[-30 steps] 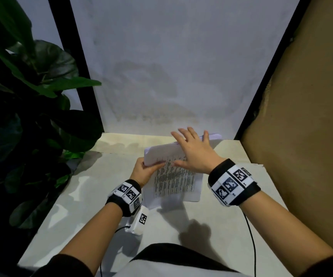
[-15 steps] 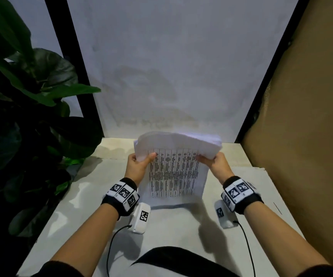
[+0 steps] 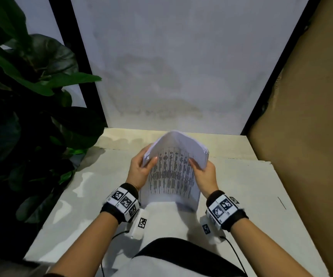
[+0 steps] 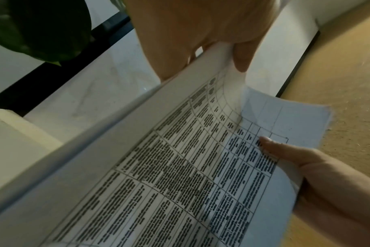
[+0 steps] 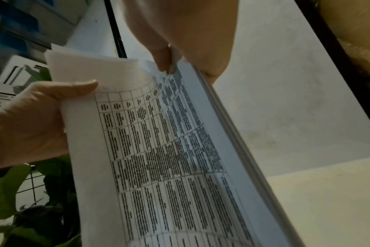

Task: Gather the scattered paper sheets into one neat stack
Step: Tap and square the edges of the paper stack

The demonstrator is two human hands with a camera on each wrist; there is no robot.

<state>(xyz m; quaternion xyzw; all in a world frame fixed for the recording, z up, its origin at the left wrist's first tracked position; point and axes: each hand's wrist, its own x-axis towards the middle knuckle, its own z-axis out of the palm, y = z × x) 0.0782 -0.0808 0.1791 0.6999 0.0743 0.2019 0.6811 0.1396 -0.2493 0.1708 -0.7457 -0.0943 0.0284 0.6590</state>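
Note:
A stack of white paper sheets point(image 3: 171, 172) with printed tables stands on its lower edge on the table point(image 3: 93, 182), bowed so its top arches forward. My left hand point(image 3: 139, 168) grips the stack's left edge, thumb on the printed face. My right hand point(image 3: 203, 174) grips the right edge the same way. In the left wrist view the sheets point(image 4: 180, 167) curve between my left hand point(image 4: 201, 41) and the right hand point(image 4: 306, 167). In the right wrist view my right hand point(image 5: 180, 41) pinches the stack's edge point(image 5: 222, 133), and the left hand point(image 5: 32, 117) holds the far side.
A large-leaved green plant point(image 3: 21, 116) stands at the table's left edge. A brown board point(image 3: 311, 136) walls the right side and a white wall panel point(image 3: 171, 66) closes the back. Cables run from both wrist cameras toward me.
The right hand left the top of the stack and took its right edge. Both hands raised the sheets upright, and the hands have since come closer together, bowing the stack into an arch.

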